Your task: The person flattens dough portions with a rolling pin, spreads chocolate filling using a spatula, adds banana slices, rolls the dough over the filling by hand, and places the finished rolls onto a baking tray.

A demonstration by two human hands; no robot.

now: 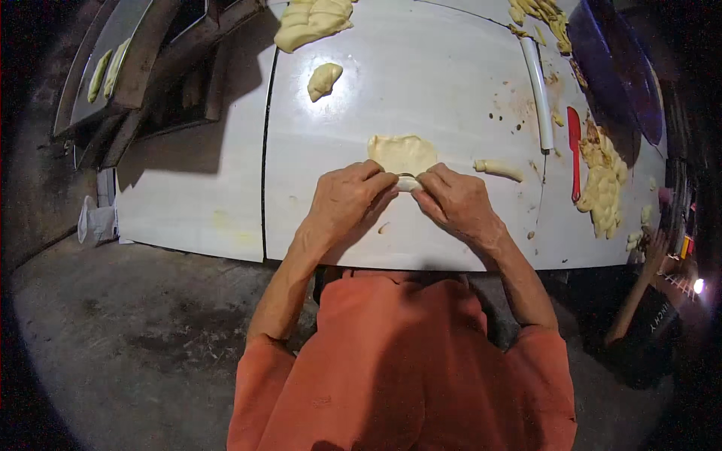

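Observation:
A flattened oval of pale dough lies on the white table in front of me, its near edge folded over in a small roll. A thin dark strip shows along that fold. My left hand pinches the left end of the fold, fingers bent over it. At the right end, my right hand grips the same edge between thumb and fingers. Just beyond the right hand rests a finished-looking dough roll. Farther off to the left is a small dough lump, with a large mass of dough behind it.
To the right lie a white pipe-like rod, a red spatula and a pile of yellowish pieces. A dark blue basin stands behind them. Trays on a rack fill the upper left. Another person's arm shows at right.

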